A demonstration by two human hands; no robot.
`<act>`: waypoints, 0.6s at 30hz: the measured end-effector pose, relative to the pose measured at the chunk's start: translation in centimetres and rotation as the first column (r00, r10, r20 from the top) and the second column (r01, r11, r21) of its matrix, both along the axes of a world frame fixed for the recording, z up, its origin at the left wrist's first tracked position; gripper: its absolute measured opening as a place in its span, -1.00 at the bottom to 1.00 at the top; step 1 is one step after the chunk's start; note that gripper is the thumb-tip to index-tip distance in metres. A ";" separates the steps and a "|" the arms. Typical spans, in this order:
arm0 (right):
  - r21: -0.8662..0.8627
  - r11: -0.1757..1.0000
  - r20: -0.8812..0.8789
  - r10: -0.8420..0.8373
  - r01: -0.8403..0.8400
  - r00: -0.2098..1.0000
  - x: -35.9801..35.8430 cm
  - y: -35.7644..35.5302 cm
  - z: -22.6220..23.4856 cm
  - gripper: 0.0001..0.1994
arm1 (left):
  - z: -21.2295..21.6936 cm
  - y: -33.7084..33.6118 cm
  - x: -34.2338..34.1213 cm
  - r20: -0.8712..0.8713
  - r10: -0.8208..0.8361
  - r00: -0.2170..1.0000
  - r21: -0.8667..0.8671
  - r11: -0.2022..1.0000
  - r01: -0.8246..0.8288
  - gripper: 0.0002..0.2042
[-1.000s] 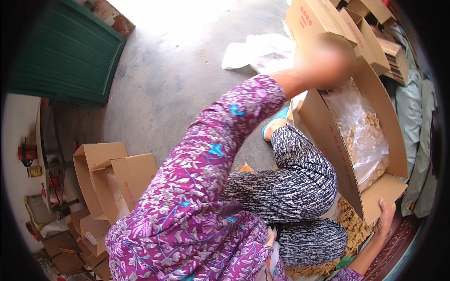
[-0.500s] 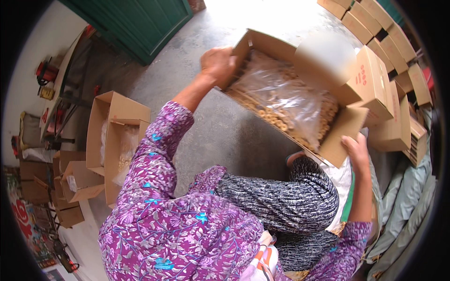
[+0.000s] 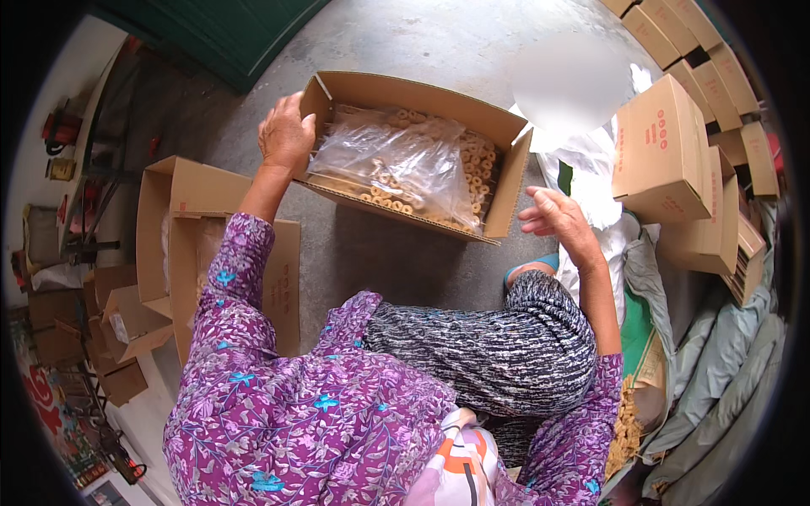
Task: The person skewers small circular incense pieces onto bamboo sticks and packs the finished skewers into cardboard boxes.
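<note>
An open cardboard box (image 3: 426, 91) is in front of me, above or on the grey floor; I cannot tell which. Small tan rings (image 3: 481, 164) fill it, and a crumpled clear plastic bag (image 3: 380, 143) covers many of them. At the box's left end, my left hand (image 3: 287, 135) is closed over the upper edge, fingers on the outer side. My right hand (image 3: 558, 218) hovers just off the right end, its fingers apart and nothing in them. A gap shows between these fingers and the cardboard.
Open boxes (image 3: 211, 185) with plastic inside stand left of me. Closed cartons (image 3: 662, 152) are stacked to my right, with more behind. White sacks (image 3: 582, 177) and grey-green sacks (image 3: 726, 396) lie by my right leg. A green door (image 3: 211, 34) is at far left.
The box has moved left and levelled out from its slant. My right hand has let go of its right end; my left hand still grips the other end.
</note>
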State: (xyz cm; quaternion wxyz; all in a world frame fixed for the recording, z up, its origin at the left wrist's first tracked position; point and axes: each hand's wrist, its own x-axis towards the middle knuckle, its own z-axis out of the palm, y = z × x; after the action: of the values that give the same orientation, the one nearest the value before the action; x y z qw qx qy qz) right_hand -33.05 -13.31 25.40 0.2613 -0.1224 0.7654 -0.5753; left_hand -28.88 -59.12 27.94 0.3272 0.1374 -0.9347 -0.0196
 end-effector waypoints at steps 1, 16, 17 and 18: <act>-0.038 0.994 -0.068 -0.108 0.106 0.992 0.0 0.7 0.1 -0.50 | 1.5 3.4 0.3 -0.145 -0.129 0.981 -0.228 0.969 0.094 -0.61; -0.441 0.502 0.121 -0.788 0.744 0.603 7.2 5.9 -4.9 -0.78 | -4.0 37.7 -6.7 0.992 0.099 -0.084 0.030 0.450 0.892 -0.55; -0.458 0.480 0.120 -0.801 0.748 0.587 7.4 6.1 -4.5 -0.79 | -4.7 36.6 -7.8 0.988 0.150 -0.046 -0.024 0.438 0.899 -0.53; -0.468 0.459 0.122 -0.813 0.755 0.569 7.9 6.4 -4.5 -0.79 | -5.1 35.8 -8.3 0.969 0.244 -0.028 -0.080 0.423 0.903 -0.53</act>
State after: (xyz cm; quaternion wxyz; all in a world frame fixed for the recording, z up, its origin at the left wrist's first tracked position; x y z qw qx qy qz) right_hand -25.16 -6.90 20.94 -0.1170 0.1505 0.5843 -0.7888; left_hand -37.17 -23.32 22.87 -0.3753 -0.3432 -0.7667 0.3919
